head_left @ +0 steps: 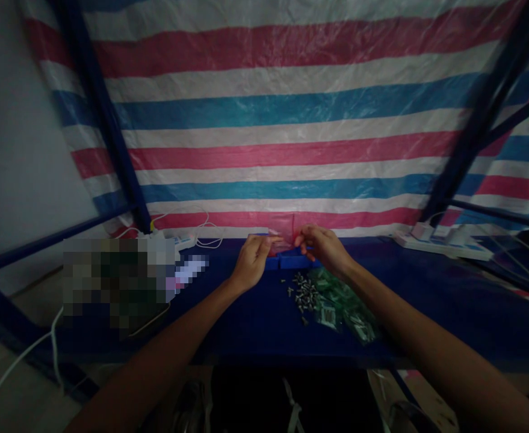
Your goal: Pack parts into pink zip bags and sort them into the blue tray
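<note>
The left arm is extended diagonally from the lower left, and the left hand (251, 260) is turned inward, its fingers held together and closed on a small clear plastic bag with a red edge (283, 225). The bag is suspended between both hands, above low blue plastic bins (296, 261) at the rear of a dark blue tabletop (246, 325). The right arm is stretched in from the lower right; the right hand (322, 246) is bent at the wrist, its fingers curled and brought to the red edge, though whether they are clamped there cannot be told. Loose metal screws (307, 294) are scattered nearer the body, beside green-tinted plastic packets (330, 287).
</note>
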